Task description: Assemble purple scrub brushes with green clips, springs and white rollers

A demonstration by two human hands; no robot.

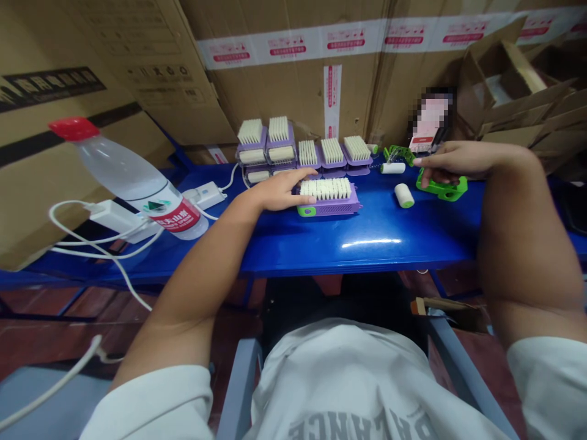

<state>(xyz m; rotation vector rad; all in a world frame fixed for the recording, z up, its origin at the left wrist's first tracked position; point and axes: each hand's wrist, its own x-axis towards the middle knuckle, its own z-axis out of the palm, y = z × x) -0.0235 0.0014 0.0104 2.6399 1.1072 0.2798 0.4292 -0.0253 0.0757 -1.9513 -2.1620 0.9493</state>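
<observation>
My left hand (pixel 279 190) rests on the blue table (pixel 367 241), its fingers laid against the left end of a purple brush (pixel 328 197) with white bristles and green ends. My right hand (pixel 447 162) reaches over to the right, with its fingers curled down on a green plastic part (pixel 443 187). A small white roller (pixel 404 195) lies between the brush and the green part. Another white roller (pixel 393 167) lies just behind it, beside a second green piece (pixel 398 153).
Several finished purple brushes (pixel 293 150) are stacked and lined up at the back of the table. A water bottle (pixel 132 180) with a red cap lies at the left among white chargers and cables (pixel 105 215). Cardboard boxes (pixel 293 73) wall the back. A phone (pixel 431 122) stands at the right.
</observation>
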